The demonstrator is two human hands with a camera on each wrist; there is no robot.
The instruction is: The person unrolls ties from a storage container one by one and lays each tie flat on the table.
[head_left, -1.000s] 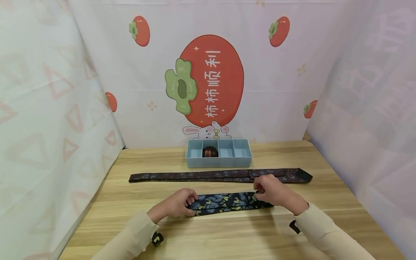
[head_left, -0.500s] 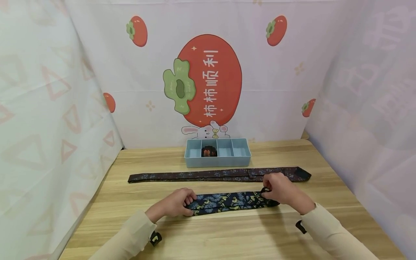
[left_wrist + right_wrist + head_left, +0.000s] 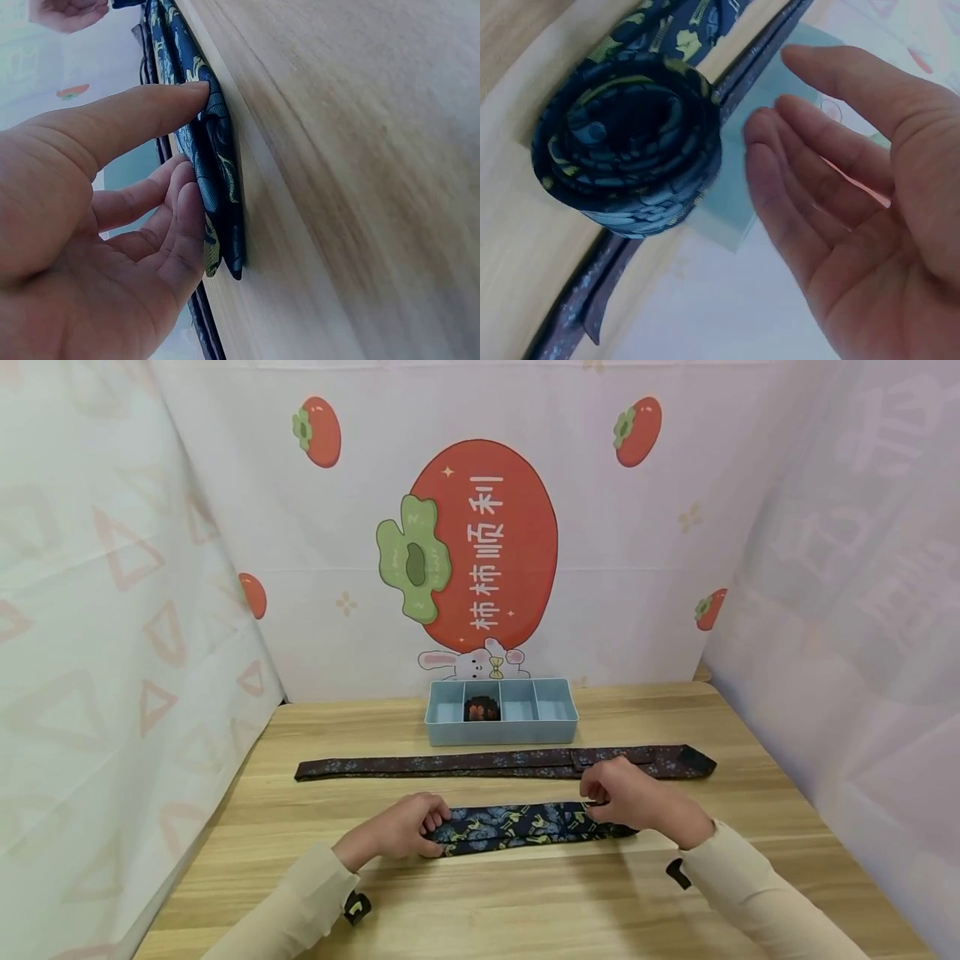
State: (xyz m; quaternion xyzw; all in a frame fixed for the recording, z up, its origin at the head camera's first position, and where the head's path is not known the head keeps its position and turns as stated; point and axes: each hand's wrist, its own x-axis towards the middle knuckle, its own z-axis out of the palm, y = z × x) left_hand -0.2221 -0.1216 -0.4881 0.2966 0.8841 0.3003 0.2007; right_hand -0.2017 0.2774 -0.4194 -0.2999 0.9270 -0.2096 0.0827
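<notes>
A navy necktie (image 3: 517,827) patterned in blue and yellow lies on the table between both hands. Its right end is wound into a spiral coil (image 3: 626,142), seen end-on in the right wrist view. My left hand (image 3: 405,827) grips the flat left part, the thumb on the near edge and the fingers along the far edge; the folded end (image 3: 234,259) sticks out past them. Beside the coil is my right hand (image 3: 637,797); in the right wrist view its bent fingers stand apart from the coil, with nothing between thumb and fingertips.
Behind the hands a dark maroon necktie (image 3: 442,766) lies stretched out across the table. Farther back stands a light blue tray (image 3: 502,733) with several compartments, one holding a dark rolled thing (image 3: 482,708) with an orange-red pattern. A printed cloth (image 3: 600,543) hangs behind the table.
My right hand has gone to the right along the coiled end, then come back left. The left hand keeps its place on the necktie.
</notes>
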